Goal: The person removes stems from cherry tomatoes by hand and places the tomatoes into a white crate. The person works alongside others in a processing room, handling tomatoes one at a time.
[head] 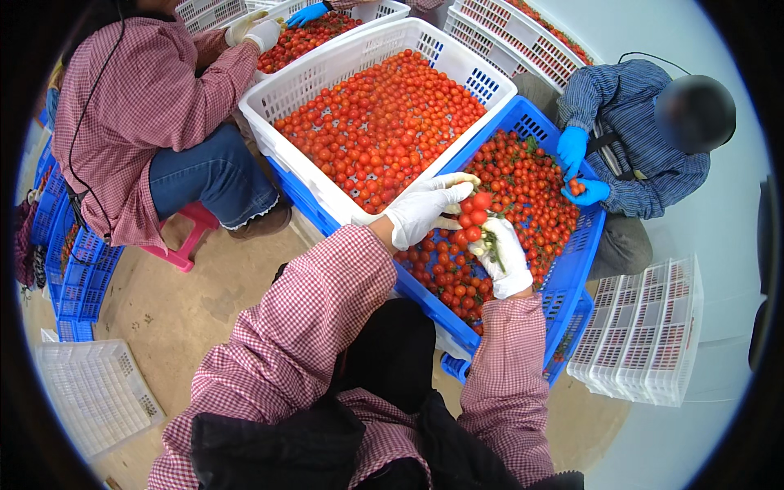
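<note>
Over the blue plastic crate of cherry tomatoes, my right hand, in a white glove, holds green stems beside several red cherry tomatoes. My left hand, gloved in white too, reaches across to the same bunch from the left, its thumb and fingers spread around the fruit; whether it grips a tomato is hard to tell. Tomatoes with stems fill much of the blue crate. A white plastic crate of loose cherry tomatoes stands just beyond my left hand.
At the right, a co-worker in blue gloves handles tomatoes over the same blue crate. Another co-worker sits at the left on a pink stool. White crates are stacked at right and lower left; blue crates stand far left.
</note>
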Demonstrator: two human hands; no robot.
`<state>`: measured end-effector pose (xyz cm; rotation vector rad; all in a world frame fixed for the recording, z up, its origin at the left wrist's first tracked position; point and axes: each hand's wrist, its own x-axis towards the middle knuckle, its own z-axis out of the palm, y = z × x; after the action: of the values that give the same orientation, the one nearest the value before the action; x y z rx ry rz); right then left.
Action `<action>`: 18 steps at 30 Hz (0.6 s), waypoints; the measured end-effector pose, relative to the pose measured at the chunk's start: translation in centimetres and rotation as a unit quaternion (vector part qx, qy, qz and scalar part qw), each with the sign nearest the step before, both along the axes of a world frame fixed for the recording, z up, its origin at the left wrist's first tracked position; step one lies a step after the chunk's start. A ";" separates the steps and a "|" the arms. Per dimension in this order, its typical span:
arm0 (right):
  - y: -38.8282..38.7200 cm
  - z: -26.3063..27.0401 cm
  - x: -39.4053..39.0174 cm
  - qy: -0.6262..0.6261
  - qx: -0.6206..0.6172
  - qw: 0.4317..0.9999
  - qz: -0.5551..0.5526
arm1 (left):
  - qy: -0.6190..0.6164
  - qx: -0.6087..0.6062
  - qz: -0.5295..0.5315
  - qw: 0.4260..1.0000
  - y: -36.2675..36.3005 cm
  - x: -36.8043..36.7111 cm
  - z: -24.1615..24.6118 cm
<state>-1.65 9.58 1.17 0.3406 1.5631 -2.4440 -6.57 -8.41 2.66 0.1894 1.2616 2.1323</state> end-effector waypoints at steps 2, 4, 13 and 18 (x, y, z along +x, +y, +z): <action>-0.7 0.0 -0.2 -0.002 -0.020 0.999 0.032 | 0.013 -0.024 0.022 0.999 0.1 0.1 -0.1; -1.1 -0.3 -0.3 0.022 0.028 0.999 0.030 | 0.003 -0.043 0.043 0.998 0.2 0.1 -0.3; -0.6 -0.6 -0.3 0.048 0.067 0.996 0.022 | -0.023 -0.081 0.027 0.996 0.5 0.1 -0.7; -0.7 0.1 0.1 0.051 0.018 0.998 -0.017 | 0.001 0.026 0.037 0.999 0.4 0.0 -0.7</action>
<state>-1.55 8.84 1.27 0.2546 1.6565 -2.4969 -6.54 -8.06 1.92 0.1686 1.2323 2.2293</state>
